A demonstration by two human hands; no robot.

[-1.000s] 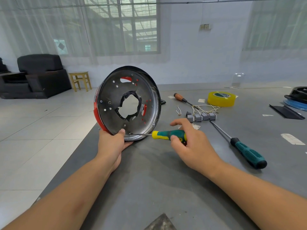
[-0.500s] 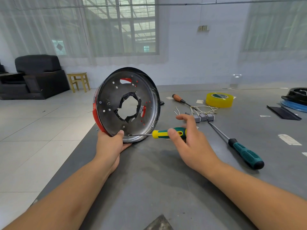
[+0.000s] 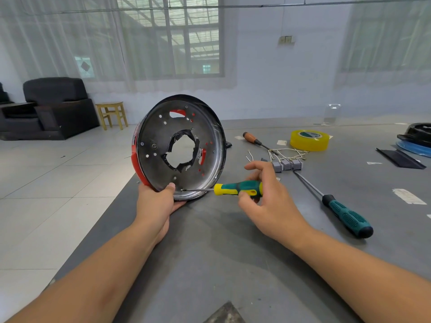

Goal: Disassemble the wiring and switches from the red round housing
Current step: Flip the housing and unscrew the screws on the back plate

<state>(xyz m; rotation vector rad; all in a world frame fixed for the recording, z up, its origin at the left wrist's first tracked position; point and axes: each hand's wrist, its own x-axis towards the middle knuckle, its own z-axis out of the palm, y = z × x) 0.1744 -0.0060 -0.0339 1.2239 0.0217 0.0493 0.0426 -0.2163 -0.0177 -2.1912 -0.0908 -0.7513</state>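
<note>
The red round housing stands on its edge at the grey table's left side, its dark metal underside with a ragged centre hole facing me. My left hand grips its lower rim, thumb on the metal face. My right hand pinches the yellow-green handle of a small screwdriver between thumb and fingers. The shaft lies level and its tip touches a screw near the housing's bottom rim. A bundle of pale wires with several grey switch blocks lies loose on the table behind my right hand.
A long teal-handled screwdriver lies to the right. An orange-handled screwdriver and a yellow tape roll sit farther back. Black and blue parts are at the right edge. The table's left edge drops to a tiled floor.
My right hand's fingers have shifted round the screwdriver handle, the index finger lifting off it. The housing and left hand stay in place.
</note>
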